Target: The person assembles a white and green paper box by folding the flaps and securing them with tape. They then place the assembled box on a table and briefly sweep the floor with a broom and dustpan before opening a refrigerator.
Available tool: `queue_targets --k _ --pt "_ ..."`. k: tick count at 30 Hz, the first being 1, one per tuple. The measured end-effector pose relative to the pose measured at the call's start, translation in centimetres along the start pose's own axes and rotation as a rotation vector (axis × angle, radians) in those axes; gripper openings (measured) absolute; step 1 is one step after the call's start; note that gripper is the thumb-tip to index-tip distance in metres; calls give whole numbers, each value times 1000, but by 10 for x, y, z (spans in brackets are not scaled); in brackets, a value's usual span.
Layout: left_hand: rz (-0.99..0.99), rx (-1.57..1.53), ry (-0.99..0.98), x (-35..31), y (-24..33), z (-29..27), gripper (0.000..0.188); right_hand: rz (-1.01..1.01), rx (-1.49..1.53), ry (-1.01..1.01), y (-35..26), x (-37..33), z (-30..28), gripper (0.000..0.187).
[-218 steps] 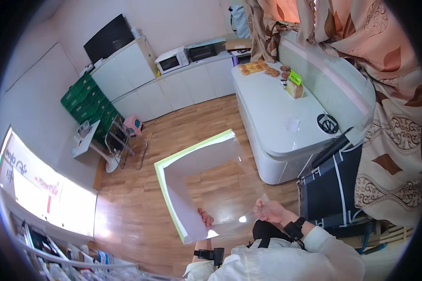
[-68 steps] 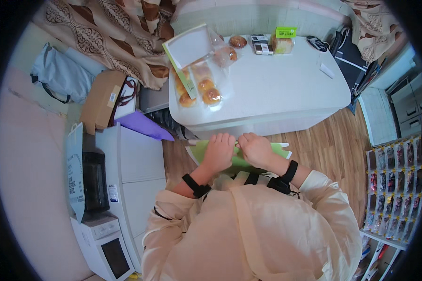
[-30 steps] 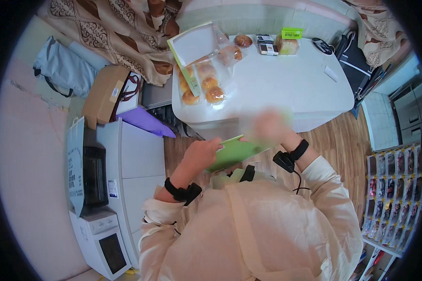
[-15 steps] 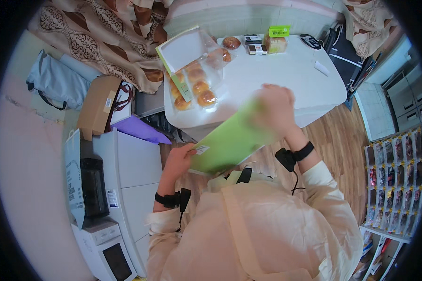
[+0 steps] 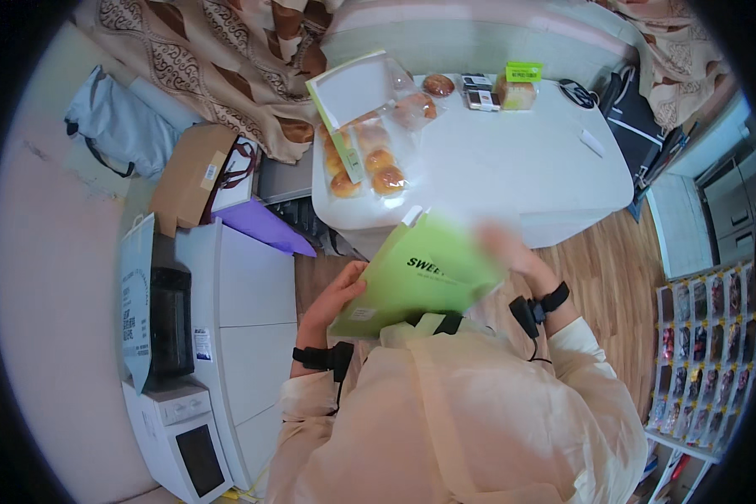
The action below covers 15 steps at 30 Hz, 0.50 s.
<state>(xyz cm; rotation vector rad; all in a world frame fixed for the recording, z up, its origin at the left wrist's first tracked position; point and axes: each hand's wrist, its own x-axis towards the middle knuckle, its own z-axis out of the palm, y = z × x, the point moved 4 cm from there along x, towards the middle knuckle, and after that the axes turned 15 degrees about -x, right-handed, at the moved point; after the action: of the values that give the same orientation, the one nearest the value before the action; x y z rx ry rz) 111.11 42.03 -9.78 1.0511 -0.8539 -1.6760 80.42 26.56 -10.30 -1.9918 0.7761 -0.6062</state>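
Observation:
In front of my body, near the table's front edge, a bright green cardboard box (image 5: 428, 273) is held up, looking flat or only partly opened out. It has dark print on its face and a white flap at its top edge. My left hand (image 5: 338, 294) is closed on its left edge, fingers bent over the side. At the right edge, my right hand (image 5: 511, 250) is smeared by motion, so its fingers cannot be made out. Beyond, on the table, golden buns (image 5: 386, 179) sit in clear wrapping beside an open white-and-green box (image 5: 353, 94).
The white table (image 5: 512, 168) also bears a round bun (image 5: 438, 85), dark-topped packs (image 5: 482, 100), bagged bread (image 5: 517, 92) and a small white object (image 5: 591, 143). A white cabinet (image 5: 256, 281) stands left, a rack of small packets (image 5: 707, 349) right.
The green box has tilted more upright, its printed face and white flap now showing. My right hand has moved down and nearer me along its right side; my left stays on the left edge.

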Motion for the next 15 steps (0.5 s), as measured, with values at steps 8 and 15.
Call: queue_targets --k 8,15 --pt "768 1145 528 -20 45 29 49 329 266 -174 30 -6 67 29" --pt "764 1698 -71 -4 26 98 26 88 370 -245 -7 10 96 47"
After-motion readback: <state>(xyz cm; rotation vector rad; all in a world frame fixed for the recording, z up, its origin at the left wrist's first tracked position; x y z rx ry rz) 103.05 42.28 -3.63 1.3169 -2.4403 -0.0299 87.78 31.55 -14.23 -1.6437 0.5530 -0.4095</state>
